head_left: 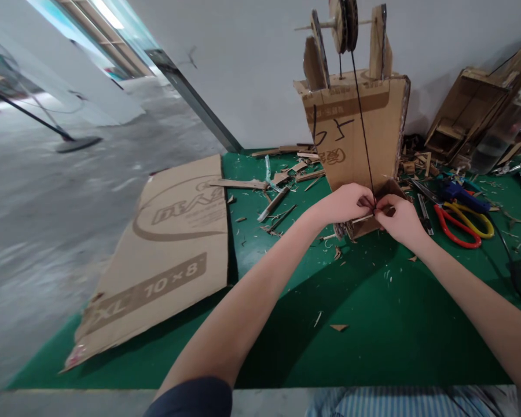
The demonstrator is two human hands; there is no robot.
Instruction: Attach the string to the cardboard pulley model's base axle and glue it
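Observation:
A tall cardboard tower [351,133] stands on the green table [373,324], with cardboard wheels on a wooden axle [342,23] at its top. A black string [361,116] runs from the top wheel down the tower's front. My left hand [347,202] and my right hand [397,217] meet at the tower's base, both pinching the lower end of the string next to a thin wooden stick [360,219]. The fingertips of both hands touch each other there.
A large flat cardboard sheet [169,249] printed "10×8" overhangs the table's left edge. Cardboard scraps and strips [282,185] litter the far middle. Red-and-yellow scissors [460,223], a blue tool [462,194] and a utility knife [424,211] lie right of the tower. Cardboard pieces [469,116] lean on the wall.

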